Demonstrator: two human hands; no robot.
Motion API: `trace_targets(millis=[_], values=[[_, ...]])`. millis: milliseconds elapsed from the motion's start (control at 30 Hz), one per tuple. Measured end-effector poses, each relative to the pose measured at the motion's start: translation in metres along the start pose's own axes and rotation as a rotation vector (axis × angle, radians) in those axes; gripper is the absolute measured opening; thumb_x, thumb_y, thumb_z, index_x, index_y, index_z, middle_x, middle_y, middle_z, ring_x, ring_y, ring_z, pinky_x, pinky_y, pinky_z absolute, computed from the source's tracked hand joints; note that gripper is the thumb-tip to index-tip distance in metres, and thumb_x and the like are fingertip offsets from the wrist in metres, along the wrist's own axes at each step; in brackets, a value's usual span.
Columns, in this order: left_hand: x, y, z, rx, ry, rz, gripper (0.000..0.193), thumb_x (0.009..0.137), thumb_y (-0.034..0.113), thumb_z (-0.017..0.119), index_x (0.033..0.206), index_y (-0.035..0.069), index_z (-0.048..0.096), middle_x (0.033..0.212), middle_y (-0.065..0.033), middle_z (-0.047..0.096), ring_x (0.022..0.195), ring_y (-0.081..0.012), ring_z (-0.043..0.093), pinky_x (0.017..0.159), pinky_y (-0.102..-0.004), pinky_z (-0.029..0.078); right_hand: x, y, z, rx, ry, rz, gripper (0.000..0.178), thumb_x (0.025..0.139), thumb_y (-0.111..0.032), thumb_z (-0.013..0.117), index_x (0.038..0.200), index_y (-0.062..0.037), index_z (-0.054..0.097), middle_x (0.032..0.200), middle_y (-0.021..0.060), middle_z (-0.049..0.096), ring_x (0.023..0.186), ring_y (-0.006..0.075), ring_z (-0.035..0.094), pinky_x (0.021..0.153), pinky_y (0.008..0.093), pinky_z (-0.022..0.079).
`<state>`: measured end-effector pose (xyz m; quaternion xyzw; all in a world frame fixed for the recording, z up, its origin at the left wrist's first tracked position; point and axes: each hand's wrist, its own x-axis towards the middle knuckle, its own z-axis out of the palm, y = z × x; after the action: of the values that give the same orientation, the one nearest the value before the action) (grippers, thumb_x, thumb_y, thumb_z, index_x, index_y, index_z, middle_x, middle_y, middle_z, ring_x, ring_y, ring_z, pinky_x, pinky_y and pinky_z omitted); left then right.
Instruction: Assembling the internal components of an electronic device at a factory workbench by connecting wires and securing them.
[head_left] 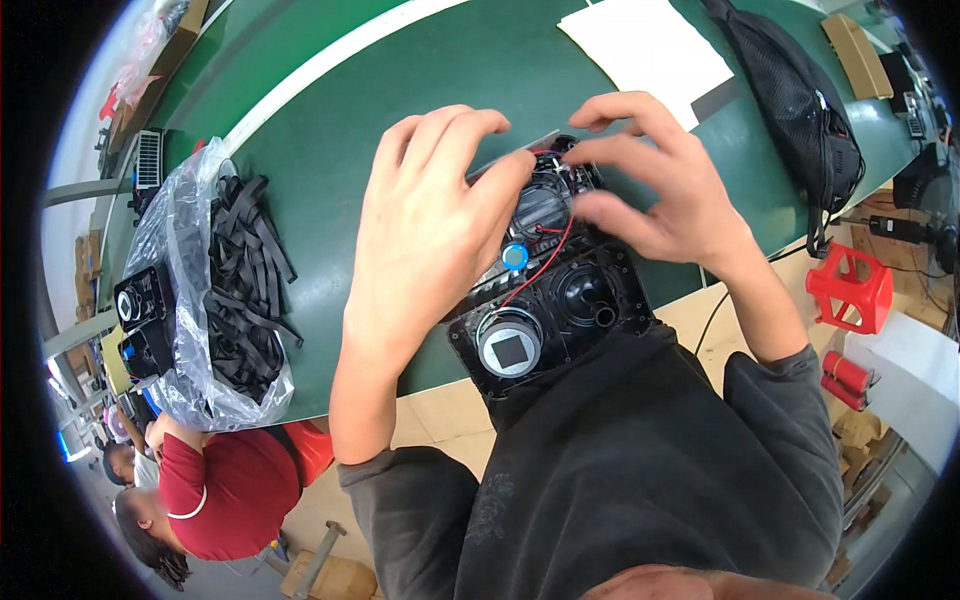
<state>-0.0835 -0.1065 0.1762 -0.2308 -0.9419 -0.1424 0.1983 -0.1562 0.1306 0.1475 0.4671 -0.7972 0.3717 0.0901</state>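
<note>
Bright lt; fisheye distort. @ rim, blk corners; glints on clear bag [190,290]

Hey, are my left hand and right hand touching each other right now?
Apart. The head view shows the left hand and right hand separated by a gap, with wired black parts visible between their fingertips.

upper black housing [543,205]: partly hidden beneath hands [425,225] | left thumb [514,175] contact: unclear | red wire [548,264]: ends too small to tell

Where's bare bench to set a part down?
Free: bench between black straps and left hand, and beyond, toward the white sheets; a narrower patch between right hand and black bag. Crowded: between the hands, at the black housing.
</note>
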Motion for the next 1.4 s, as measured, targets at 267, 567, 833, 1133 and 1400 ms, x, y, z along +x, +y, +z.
trace_targets(millis=[267,567,833,1133,1400], values=[[0.013,0.004,0.026,-0.042,-0.038,-0.006,0.018,0.081,0.005,0.075,0.099,0.007,0.071,0.098,-0.0078,0.062,0.085,-0.0263,0.067,0.077,-0.0394,0.056,0.005,-0.007,0.006,0.028,0.021,0.27,0.016,0.083,-0.011,0.083,0.092,-0.0042,0.072,0.102,0.0073,0.067,0.091,0.0266,0.069,0.079,0.0362,0.057],[0.014,-0.002,0.038,0.022,0.048,0.107,0.016,0.08,0.007,0.071,0.094,0.007,0.066,0.089,-0.0075,0.054,0.075,-0.0228,0.066,0.064,-0.0365,0.057,0.005,-0.004,0.016,0.143,0.159,0.384,0.017,0.082,-0.006,0.081,0.096,-0.0015,0.074,0.087,0.009,0.071,0.071,0.0212,0.067,0.064,0.0331,0.056],[0.022,0.001,0.04,0.023,0.032,0.065,0.021,0.086,0.008,0.071,0.105,0.009,0.062,0.086,-0.0071,0.058,0.071,-0.0266,0.07,0.06,-0.0372,0.058,0.002,-0.002,0.02,0.171,0.205,0.36,0.016,0.084,-0.001,0.078,0.1,-0.0008,0.074,0.085,0.0084,0.07,0.067,0.0158,0.066,0.062,0.0281,0.055],[0.033,-0.004,0.03,-0.162,-0.145,-0.192,0.014,0.092,0.013,0.073,0.098,0.004,0.064,0.084,-0.0168,0.07,0.08,-0.0408,0.071,0.068,-0.0504,0.057,0.002,0.01,0.022,0.51,0.096,0.694,0.013,0.094,-0.005,0.073,0.104,0.0033,0.075,0.094,0.0044,0.075,0.073,0.0049,0.065,0.065,0.0242,0.056],[0.031,-0.003,0.032,-0.298,-0.164,-0.296,0.013,0.092,0.015,0.072,0.096,0.004,0.067,0.091,-0.0168,0.074,0.084,-0.0415,0.072,0.074,-0.0495,0.058,0.002,0.014,0.018,0.572,0.069,0.648,0.016,0.096,-0.004,0.071,0.11,0.0035,0.074,0.095,0.004,0.074,0.083,0.0043,0.067,0.069,0.0221,0.055]])
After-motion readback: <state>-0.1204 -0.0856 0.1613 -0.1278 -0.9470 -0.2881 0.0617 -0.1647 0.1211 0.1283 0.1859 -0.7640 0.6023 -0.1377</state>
